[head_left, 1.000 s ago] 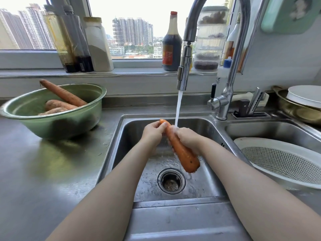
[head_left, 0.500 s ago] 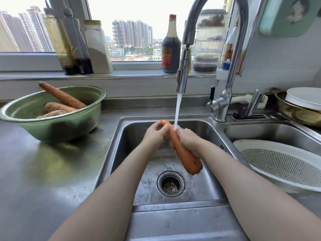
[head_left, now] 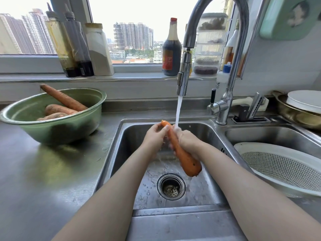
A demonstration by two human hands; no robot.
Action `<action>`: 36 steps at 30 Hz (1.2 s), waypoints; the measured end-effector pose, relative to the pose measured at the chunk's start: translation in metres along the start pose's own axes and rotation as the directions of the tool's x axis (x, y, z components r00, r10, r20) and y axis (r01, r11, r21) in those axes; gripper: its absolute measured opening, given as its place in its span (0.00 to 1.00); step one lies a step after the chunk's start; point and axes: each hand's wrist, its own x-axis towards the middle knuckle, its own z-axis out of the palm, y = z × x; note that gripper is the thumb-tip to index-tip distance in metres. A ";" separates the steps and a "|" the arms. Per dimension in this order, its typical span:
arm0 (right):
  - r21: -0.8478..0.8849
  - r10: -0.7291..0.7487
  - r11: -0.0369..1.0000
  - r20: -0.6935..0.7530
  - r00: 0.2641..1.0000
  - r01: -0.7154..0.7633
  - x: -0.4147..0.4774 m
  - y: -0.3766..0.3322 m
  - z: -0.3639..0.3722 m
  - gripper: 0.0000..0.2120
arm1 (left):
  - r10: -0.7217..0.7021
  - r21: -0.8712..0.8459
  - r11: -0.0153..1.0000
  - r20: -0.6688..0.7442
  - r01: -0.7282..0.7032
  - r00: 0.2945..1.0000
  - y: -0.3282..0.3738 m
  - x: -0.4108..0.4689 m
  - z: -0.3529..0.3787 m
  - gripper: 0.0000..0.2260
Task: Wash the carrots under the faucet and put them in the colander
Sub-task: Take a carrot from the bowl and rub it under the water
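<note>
I hold one orange carrot [head_left: 186, 160] over the left sink basin [head_left: 132, 136], thin end up and thick end down near the drain. My left hand [head_left: 154, 136] pinches its thin tip. My right hand [head_left: 186, 140] wraps its middle. Water runs from the chrome faucet [head_left: 184, 73] onto the carrot between my hands. Three unwashed carrots [head_left: 64, 100] lie in a green bowl [head_left: 57, 129] on the counter to the left. The white colander [head_left: 284, 167] rests in the right basin with nothing visible inside it.
Bottles and jars [head_left: 171, 49] line the windowsill behind the sink. A metal bowl with a white plate [head_left: 305, 101] sits at the far right. The steel counter [head_left: 43, 171] stretches left of the sink. A drain strainer [head_left: 171, 186] lies below the carrot.
The carrot stays under the stream in both hands. My right hand has slid slightly along it, and the view has shifted a little.
</note>
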 end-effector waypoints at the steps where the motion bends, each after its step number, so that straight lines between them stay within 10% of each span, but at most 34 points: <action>1: 0.010 0.002 1.000 0.020 1.000 -0.003 0.000 0.001 -0.002 0.28 | 0.003 0.012 1.000 0.004 -0.003 1.000 0.000 0.001 0.000 0.14; 10: -0.144 -0.027 0.988 0.204 0.979 0.057 0.001 0.008 -0.009 0.03 | -0.043 0.034 0.998 -0.020 0.043 0.999 0.001 0.000 -0.004 0.13; 16: 0.013 0.016 1.000 0.013 1.000 -0.016 -0.003 -0.002 -0.001 0.26 | -0.037 -0.017 0.999 0.057 0.038 0.998 0.005 -0.004 -0.001 0.17; 29: 0.035 -0.016 0.999 0.218 0.976 0.009 -0.004 0.003 -0.011 0.10 | -0.041 -0.007 0.999 0.004 0.041 0.999 0.008 -0.009 0.002 0.13; 36: 0.011 0.006 1.000 0.052 0.999 -0.007 -0.001 -0.001 -0.006 0.31 | -0.014 -0.022 1.000 0.018 0.014 1.000 0.010 -0.011 0.005 0.14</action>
